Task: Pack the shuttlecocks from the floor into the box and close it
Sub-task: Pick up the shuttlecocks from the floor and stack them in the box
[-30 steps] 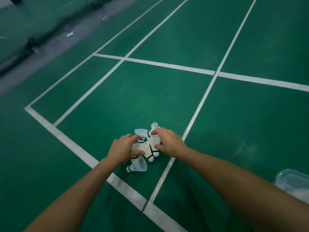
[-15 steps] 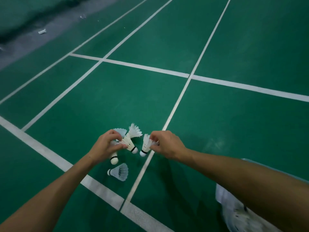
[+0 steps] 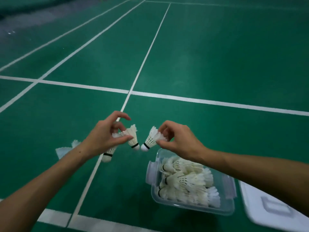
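In the box (image 3: 192, 207), shuttlecocks (image 3: 187, 181).

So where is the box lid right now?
In the head view the white lid lies on the green floor at the lower right, just right of the open clear box and partly under the right forearm.

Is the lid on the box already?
No, the white lid lies on the floor beside the open box full of shuttlecocks.
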Available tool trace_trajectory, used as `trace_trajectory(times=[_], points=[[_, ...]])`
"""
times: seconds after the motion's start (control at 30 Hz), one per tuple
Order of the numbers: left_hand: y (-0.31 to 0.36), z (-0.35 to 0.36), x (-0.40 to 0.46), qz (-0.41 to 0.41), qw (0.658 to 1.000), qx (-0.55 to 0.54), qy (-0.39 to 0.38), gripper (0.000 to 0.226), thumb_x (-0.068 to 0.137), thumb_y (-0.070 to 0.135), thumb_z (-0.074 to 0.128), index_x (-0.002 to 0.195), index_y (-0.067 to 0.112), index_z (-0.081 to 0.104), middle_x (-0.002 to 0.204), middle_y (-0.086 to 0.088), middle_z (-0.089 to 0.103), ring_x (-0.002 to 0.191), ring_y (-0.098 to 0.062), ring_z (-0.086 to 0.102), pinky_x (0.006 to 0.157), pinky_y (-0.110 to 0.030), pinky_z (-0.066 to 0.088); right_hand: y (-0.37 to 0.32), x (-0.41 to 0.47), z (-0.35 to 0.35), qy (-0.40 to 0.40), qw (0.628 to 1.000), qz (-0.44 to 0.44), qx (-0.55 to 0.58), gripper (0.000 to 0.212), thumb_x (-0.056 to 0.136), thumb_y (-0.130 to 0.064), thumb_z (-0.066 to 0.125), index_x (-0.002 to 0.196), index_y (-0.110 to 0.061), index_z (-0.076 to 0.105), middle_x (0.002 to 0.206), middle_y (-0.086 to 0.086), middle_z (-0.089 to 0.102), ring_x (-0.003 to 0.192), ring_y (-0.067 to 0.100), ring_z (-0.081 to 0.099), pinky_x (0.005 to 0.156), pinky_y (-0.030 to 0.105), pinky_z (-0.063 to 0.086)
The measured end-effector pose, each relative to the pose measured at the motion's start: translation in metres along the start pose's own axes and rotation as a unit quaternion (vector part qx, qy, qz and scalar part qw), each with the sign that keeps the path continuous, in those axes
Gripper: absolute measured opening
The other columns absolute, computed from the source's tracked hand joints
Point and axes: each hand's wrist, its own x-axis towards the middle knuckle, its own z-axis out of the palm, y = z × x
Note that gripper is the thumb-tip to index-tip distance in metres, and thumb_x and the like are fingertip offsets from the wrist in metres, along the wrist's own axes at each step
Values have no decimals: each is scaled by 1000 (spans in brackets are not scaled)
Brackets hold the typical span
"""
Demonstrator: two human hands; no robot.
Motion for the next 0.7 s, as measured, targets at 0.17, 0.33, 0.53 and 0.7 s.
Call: trace_trajectory(times=[0.17, 0.33, 0.53, 0.7], points=[[34, 66, 27, 52, 994, 21, -98, 53, 77, 44, 85, 124, 43, 60, 83, 12, 65, 62, -30, 50, 58, -27, 41, 50, -64, -46, 86, 993, 74, 12, 26, 87, -34, 84, 107, -29, 69, 81, -9, 68, 76, 12, 66, 77, 42, 59], [46, 132, 35, 94, 972, 38, -212, 51, 81, 40, 86, 126, 36, 63, 75, 16, 63, 55, -5, 51, 55, -13, 38, 98, -127, -63, 167, 973, 156, 30, 24, 84, -28, 87, 101, -28, 70, 76, -7, 68, 71, 13, 66, 74, 38, 58], [61, 180, 34, 97, 938, 155, -296, 57, 80, 65, 77, 131, 53, 54, 79, 22, 58, 63, 8, 52, 62, -19, 41, 128, -185, -49, 208, 952, 216, 57, 24, 85, -26, 87, 99, -33, 68, 78, -12, 69, 69, 11, 67, 71, 40, 59], [76, 189, 40, 116, 913, 248, -302, 61, 83, 73, 69, 137, 54, 50, 89, 20, 60, 73, -2, 53, 64, -24, 38, 130, -200, -38, 176, 956, 234, 28, 26, 84, -30, 87, 100, -36, 67, 77, -12, 69, 71, 7, 69, 70, 42, 61]])
